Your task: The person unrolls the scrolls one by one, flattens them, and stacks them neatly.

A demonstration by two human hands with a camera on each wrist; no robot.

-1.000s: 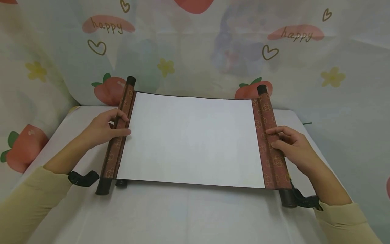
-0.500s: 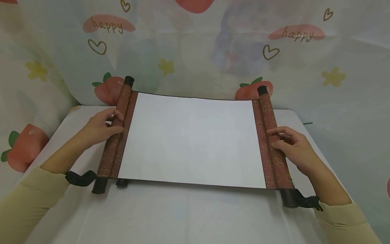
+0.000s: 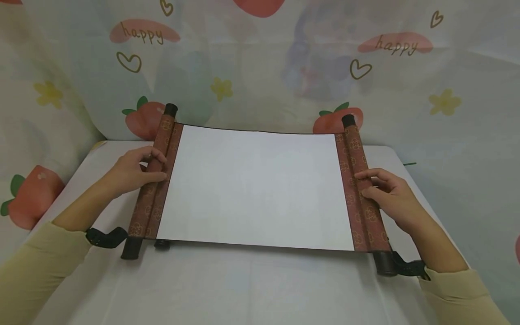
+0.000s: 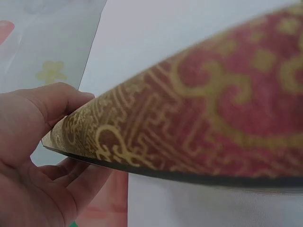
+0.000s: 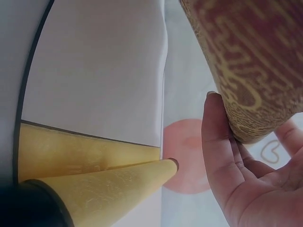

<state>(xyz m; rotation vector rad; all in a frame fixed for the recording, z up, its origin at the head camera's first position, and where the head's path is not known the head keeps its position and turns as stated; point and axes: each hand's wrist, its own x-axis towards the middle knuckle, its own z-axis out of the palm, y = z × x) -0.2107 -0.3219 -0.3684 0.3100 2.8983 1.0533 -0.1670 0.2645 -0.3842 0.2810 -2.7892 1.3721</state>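
Seemingly light and limp, a hanging scroll (image 3: 256, 187) lies unrolled across the middle of the white table (image 3: 243, 284), its blank paper face up between two brocade-covered rollers. The left hand (image 3: 136, 169) curls its fingers over the left roller (image 3: 152, 180); the right hand (image 3: 386, 194) grips the right roller (image 3: 361, 185) near mid-length. Those stiff rods look the safest hold, since the paper would likely crease. Both rollers sit close to the table's side edges, the far edge meets a printed curtain (image 3: 260, 58), and open room remains along the near edge.
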